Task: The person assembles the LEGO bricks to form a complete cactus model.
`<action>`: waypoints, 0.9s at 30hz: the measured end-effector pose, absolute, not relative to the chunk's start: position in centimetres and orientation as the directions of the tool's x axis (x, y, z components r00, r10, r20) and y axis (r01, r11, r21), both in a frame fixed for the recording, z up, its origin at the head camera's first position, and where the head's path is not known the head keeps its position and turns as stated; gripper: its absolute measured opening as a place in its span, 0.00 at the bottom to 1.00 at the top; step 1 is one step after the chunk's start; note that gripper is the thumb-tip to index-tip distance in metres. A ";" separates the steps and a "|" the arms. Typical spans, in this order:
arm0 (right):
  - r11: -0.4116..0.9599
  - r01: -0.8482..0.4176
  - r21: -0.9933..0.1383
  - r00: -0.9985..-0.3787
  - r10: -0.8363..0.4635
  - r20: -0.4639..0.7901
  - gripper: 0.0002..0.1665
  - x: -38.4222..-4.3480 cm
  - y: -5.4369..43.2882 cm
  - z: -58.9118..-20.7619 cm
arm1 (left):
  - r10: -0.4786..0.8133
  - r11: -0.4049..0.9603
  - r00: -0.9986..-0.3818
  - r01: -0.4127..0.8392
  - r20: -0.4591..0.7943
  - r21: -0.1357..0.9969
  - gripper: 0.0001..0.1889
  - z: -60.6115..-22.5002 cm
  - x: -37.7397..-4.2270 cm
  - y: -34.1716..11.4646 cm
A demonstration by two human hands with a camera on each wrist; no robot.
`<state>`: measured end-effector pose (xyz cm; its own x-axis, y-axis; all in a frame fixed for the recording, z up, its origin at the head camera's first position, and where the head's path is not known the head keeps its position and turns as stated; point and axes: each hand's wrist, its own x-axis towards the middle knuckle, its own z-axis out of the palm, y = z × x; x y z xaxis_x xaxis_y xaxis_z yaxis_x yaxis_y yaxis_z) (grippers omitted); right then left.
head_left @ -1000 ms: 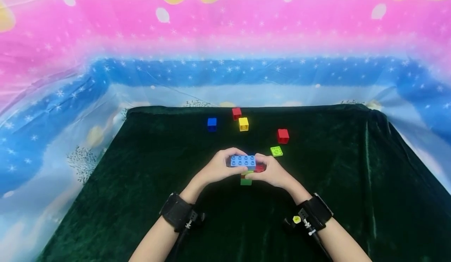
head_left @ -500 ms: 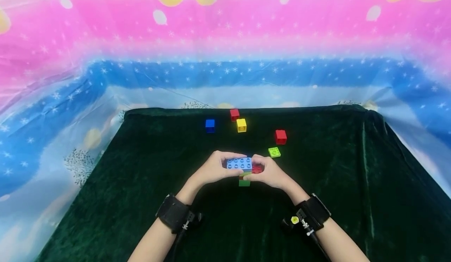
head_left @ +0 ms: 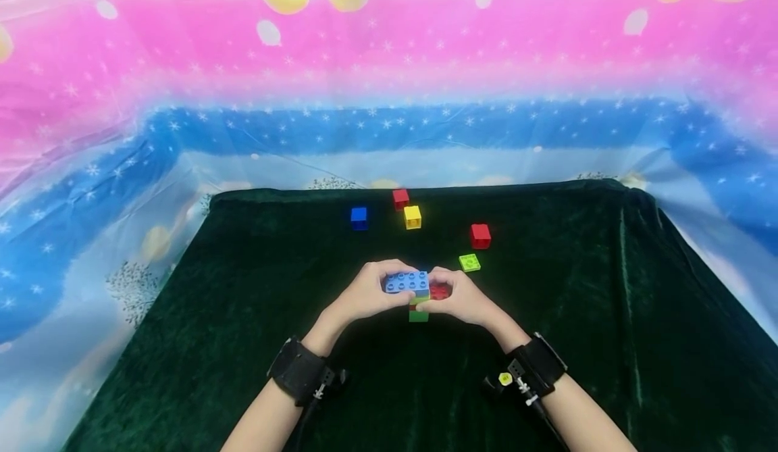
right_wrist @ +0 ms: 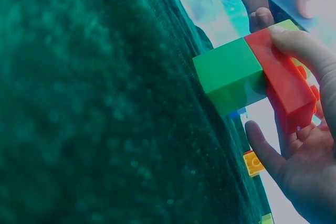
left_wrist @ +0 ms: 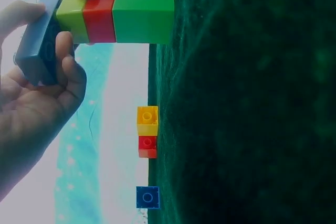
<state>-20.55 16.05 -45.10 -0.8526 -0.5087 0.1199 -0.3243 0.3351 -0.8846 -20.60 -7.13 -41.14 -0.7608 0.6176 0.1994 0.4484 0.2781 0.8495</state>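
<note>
My left hand (head_left: 369, 293) pinches a long blue brick (head_left: 406, 282) from its left end, thumb in front and fingers behind. Beneath its right end stands a stack: a small lime brick (left_wrist: 72, 17), a longer red brick (right_wrist: 281, 72) and a green brick (head_left: 419, 316) at the bottom. The red brick juts out to the right. My right hand (head_left: 467, 296) grips the stack there, its thumb on the red brick near the lime one. The blue brick's right edge lines up with the stack below. Whether its underside is pressed fully onto the lime brick, I cannot tell.
Beyond the hands on the dark green cloth (head_left: 273, 249) lie a lime plate (head_left: 469, 263), a red block (head_left: 480, 236), a yellow block (head_left: 412, 217), another red block (head_left: 400, 199) and a dark blue block (head_left: 359, 218). A patterned curtain (head_left: 389, 124) hangs behind.
The blue brick has shifted slightly left over the stack, so its right end no longer overhangs. More of the red brick shows beside it. Both hands keep their hold; the whole view has drifted slightly.
</note>
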 end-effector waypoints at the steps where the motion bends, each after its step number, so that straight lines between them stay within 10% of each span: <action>1: 0.333 -0.327 -0.884 -0.850 -0.512 0.122 0.19 -20.5 16.0 -45.1 | 0.615 0.285 -0.763 0.452 0.201 0.845 0.19 -41.1 -20.5 -7.1; 27: 0.337 -0.303 -0.891 -0.859 -0.502 0.102 0.16 -20.2 16.1 -44.6 | 0.603 0.381 -0.774 0.492 0.193 0.783 0.19 -40.1 -20.1 -6.4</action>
<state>-20.23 16.07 -44.58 -0.8591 -0.5015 0.1023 -0.3030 0.3373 -0.8913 -20.10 -6.39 -40.09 -0.7739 0.6031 0.1934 0.4922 0.3806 0.7829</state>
